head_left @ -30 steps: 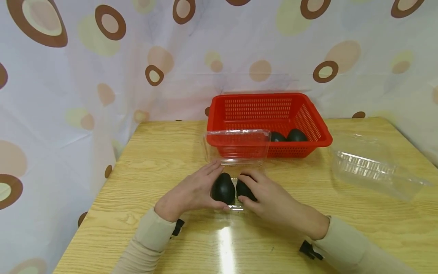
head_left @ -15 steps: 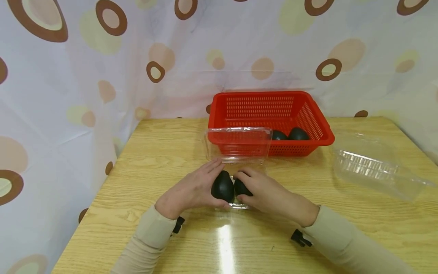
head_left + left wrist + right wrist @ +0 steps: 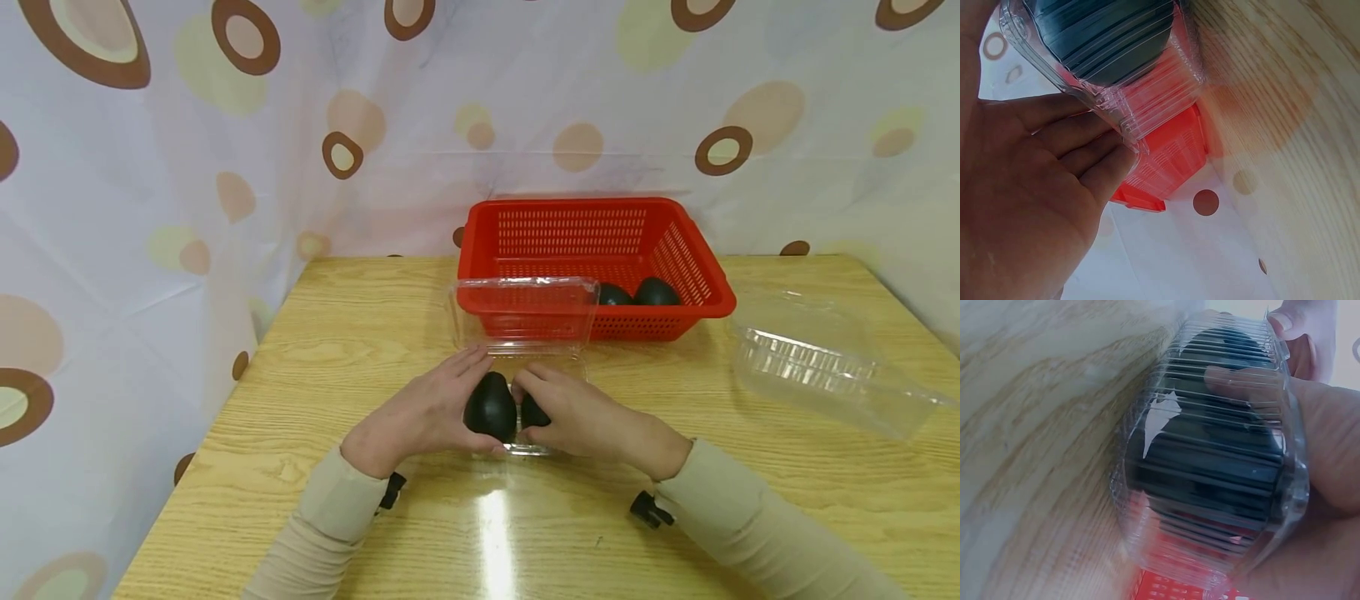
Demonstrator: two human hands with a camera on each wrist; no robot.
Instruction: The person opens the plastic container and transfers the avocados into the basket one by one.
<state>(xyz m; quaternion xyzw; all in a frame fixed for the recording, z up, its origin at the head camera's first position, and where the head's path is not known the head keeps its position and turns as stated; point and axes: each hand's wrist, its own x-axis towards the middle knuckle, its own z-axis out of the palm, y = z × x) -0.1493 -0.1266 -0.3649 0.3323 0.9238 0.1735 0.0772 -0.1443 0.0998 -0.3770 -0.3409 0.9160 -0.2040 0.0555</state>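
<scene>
A clear plastic clamshell container [image 3: 528, 450] sits on the table in the head view, its lid raised at the back. Inside it are two dark avocados side by side, one on the left [image 3: 491, 408] and one on the right [image 3: 535, 412]. My left hand [image 3: 431, 408] grips the container's left side, thumb at the near rim and fingers [image 3: 1104, 156] against the far part. My right hand [image 3: 596, 412] grips the right avocado from above and covers much of it. Through the ribbed container wall [image 3: 1204, 487], the right wrist view shows the dark avocado and a fingertip on it.
Behind the container stands a red plastic basket [image 3: 585, 323] with two more avocados [image 3: 656, 292] visible at its near right. Another open clear container [image 3: 817, 375] lies at the right of the wooden table [image 3: 360, 325]. A patterned cloth [image 3: 420, 183] hangs behind.
My right hand has shifted slightly left and now covers more of the right avocado. The left hand keeps its place at the container. The head view has tilted slightly.
</scene>
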